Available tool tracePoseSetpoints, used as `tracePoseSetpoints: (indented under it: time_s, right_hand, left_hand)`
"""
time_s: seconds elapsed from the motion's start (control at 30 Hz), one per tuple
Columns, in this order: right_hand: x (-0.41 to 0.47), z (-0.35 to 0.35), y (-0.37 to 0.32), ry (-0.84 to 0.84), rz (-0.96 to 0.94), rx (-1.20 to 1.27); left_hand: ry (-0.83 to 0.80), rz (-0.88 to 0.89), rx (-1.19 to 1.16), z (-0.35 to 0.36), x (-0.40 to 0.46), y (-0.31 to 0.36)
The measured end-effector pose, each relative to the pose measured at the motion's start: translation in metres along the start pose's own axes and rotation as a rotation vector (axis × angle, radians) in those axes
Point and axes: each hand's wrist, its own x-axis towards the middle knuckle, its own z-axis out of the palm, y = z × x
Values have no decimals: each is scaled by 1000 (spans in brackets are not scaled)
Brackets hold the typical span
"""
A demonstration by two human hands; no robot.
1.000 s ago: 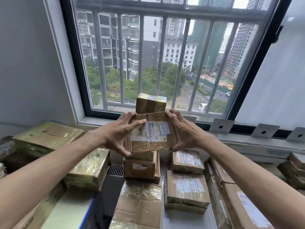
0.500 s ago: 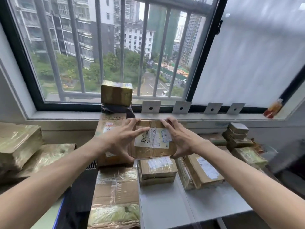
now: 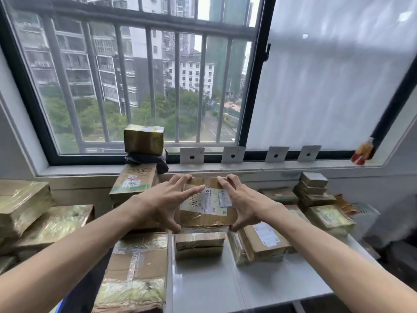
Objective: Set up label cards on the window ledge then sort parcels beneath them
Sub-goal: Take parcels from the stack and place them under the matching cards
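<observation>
Parcel (image 3: 206, 205) of taped brown cardboard, white shipping label up, sits at the back edge of the white bench (image 3: 248, 288) just below the window ledge (image 3: 259, 166), on top of another small parcel (image 3: 199, 245) — the left hand (image 3: 161, 203) and right hand (image 3: 244, 203) clasp its two short sides, fingers spread and curled over its edges. Four white label cards (image 3: 233, 154), each with a dark dot, lean against the window frame along the ledge — the held parcel lies beneath the leftmost. More taped parcels crowd both ends of the bench.
</observation>
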Motion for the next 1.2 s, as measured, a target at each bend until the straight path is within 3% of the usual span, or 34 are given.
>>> tracePoseSetpoints:
  time_s: [0.2, 0.6, 0.93, 1.2]
  right_hand:
    - [-75, -6, 60, -15, 54, 58]
    - [-217, -6, 203, -99, 222, 21]
    - [-250, 49, 277, -216, 321, 108]
    - [-226, 76, 346, -342, 376, 135]
  left_hand:
    - [16, -48, -88, -14, 48, 93]
    - [15, 119, -40, -47, 165, 257]
    - [-84, 218, -87, -7, 236, 315]
    - [-85, 262, -209, 40, 316, 325]
